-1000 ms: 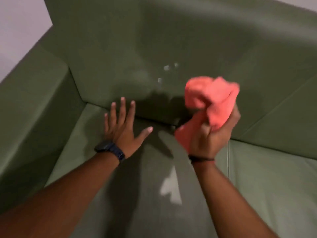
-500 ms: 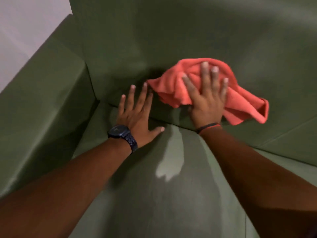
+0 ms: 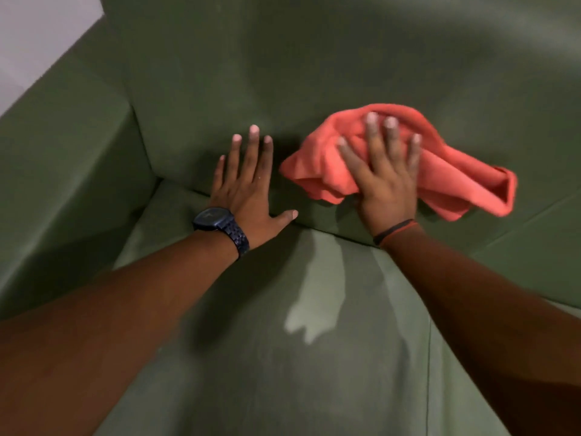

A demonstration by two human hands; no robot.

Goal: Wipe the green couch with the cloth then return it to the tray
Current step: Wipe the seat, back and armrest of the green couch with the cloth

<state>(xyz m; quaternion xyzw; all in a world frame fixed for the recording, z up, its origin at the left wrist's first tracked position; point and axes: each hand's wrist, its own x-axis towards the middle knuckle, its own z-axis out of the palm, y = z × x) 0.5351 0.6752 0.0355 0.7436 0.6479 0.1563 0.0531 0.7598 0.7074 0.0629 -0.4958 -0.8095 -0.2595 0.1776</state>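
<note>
The green couch [image 3: 283,58] fills the view, its backrest ahead and its seat cushion below. A crumpled coral-red cloth [image 3: 465,180] lies pressed against the lower backrest. My right hand [image 3: 385,180] is spread flat on top of the cloth and holds it against the fabric. My left hand [image 3: 248,190], with a dark watch on the wrist, rests flat and empty on the backrest just left of the cloth, fingers apart, thumb near the seat crease. The tray is not in view.
The couch's left armrest [image 3: 63,171] rises at the left, with a pale wall [image 3: 37,36] behind it. A seam [image 3: 429,357] between seat cushions runs down at the right. A bright patch of light [image 3: 309,322] lies on the seat between my forearms.
My right hand went from clutching the bunched cloth in the air to pressing it flat on the backrest, over the pale spots seen earlier. My left hand stayed on the backrest.
</note>
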